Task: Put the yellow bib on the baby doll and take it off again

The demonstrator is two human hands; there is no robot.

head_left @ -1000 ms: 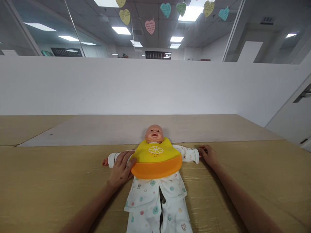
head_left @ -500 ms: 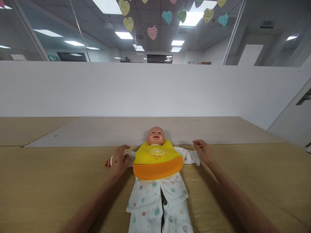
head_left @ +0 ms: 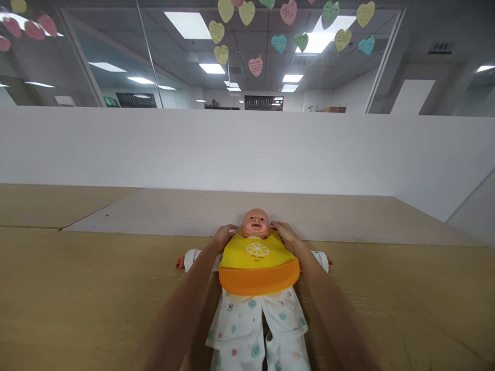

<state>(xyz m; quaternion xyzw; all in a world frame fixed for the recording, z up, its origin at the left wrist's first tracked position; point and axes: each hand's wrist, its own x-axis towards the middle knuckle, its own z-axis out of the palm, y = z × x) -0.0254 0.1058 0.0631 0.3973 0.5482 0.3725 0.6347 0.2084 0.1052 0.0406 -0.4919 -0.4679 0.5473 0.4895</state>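
A baby doll [head_left: 255, 222] lies on its back on the wooden table [head_left: 77, 288], head away from me. It wears a white patterned suit [head_left: 255, 322] and a yellow bib with an orange pocket [head_left: 258, 263]. My left hand [head_left: 223, 236] rests at the doll's shoulder beside the neck, on the bib's upper left corner. My right hand [head_left: 283, 233] sits at the other shoulder, at the bib's upper right corner. Both hands curl their fingers toward the neck; the fingertips are partly hidden behind the doll.
A lighter board [head_left: 162, 211] lies on the table behind the doll's head. A white partition wall [head_left: 247, 149] rises at the table's far edge. Paper hearts [head_left: 255, 66] hang on the glass above it.
Both hands have left the doll's outstretched arms and moved inward to its shoulders beside the neck. The camera has tipped slightly upward.
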